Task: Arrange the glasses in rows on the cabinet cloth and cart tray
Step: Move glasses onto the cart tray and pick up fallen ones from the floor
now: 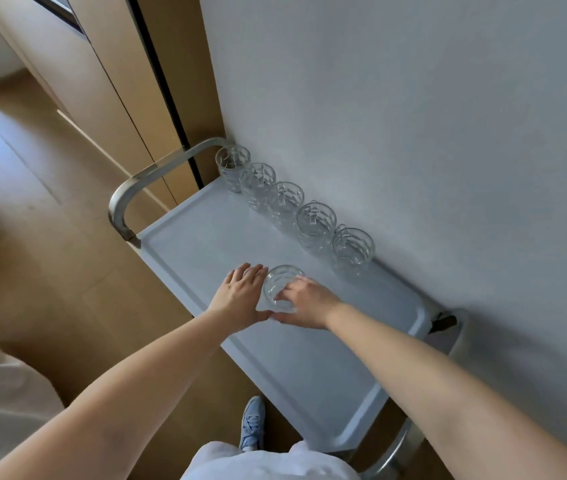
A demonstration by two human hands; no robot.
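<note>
One cut-glass tumbler (pixel 280 287) on the cart tray (pixel 206 244): my right hand (pixel 306 301) curls fingers round it, left hand (pixel 240 292) straight-fingered alongside. Seems rigid, slick, breakable; hold its sides.

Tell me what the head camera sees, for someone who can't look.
The left hand touches and the right hand grips one patterned glass on the cart tray. Five more glasses stand in a row by the white wall.

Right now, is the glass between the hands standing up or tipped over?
Standing up. The glass shows its round rim facing up, with its base on the cart tray.
</note>
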